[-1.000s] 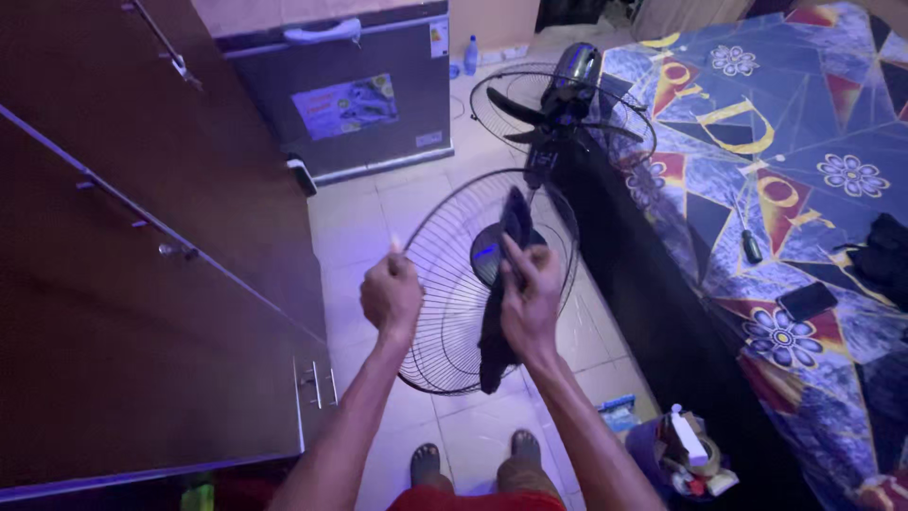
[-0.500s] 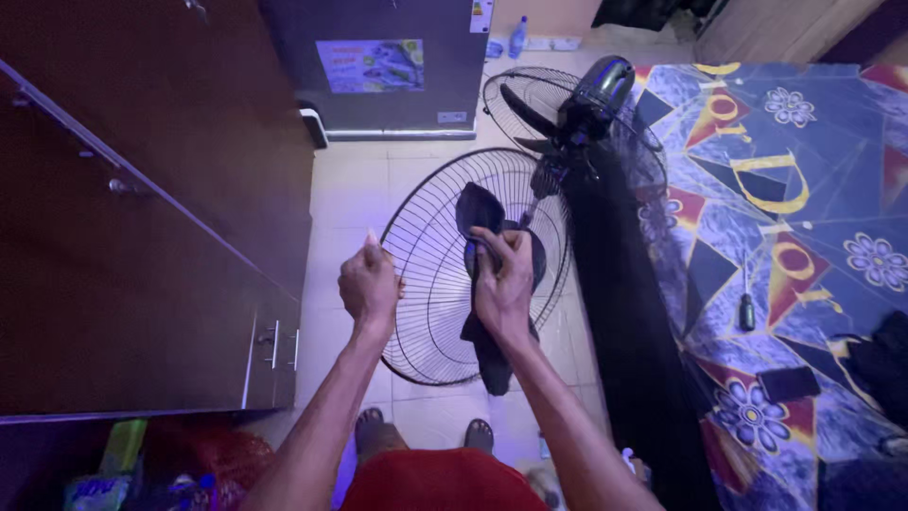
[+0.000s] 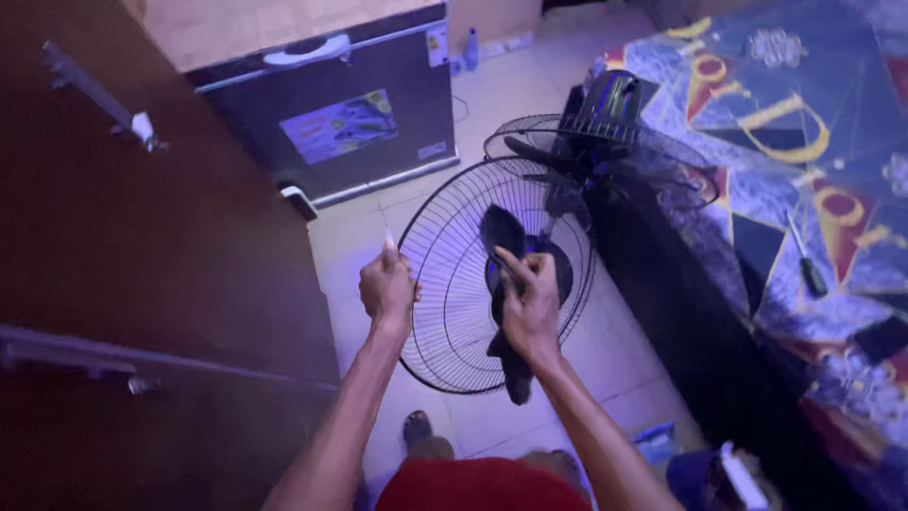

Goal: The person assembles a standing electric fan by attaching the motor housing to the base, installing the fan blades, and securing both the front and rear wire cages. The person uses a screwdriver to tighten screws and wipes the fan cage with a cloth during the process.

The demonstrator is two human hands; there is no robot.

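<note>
Head view: left hand (image 3: 388,287) gripped fan guard (image 3: 445,284) rim, right hand (image 3: 530,301) clamped dark cloth (image 3: 506,284) mid-wipe; next stroke likely needed regripping.

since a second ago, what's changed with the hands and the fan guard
Little. The right hand has worked the dark cloth slightly over the middle of the wire fan guard; the view itself tilted. The left hand keeps its grip on the guard's rim, and the right still holds the cloth.

The room is dim, washed in bluish-violet light. The tiled floor (image 3: 492,95) is brightest; the brown wardrobe (image 3: 142,284) falls into deep shadow. Motion blur smears the wardrobe handles (image 3: 104,95) and patterned bedspread (image 3: 804,142).
</note>
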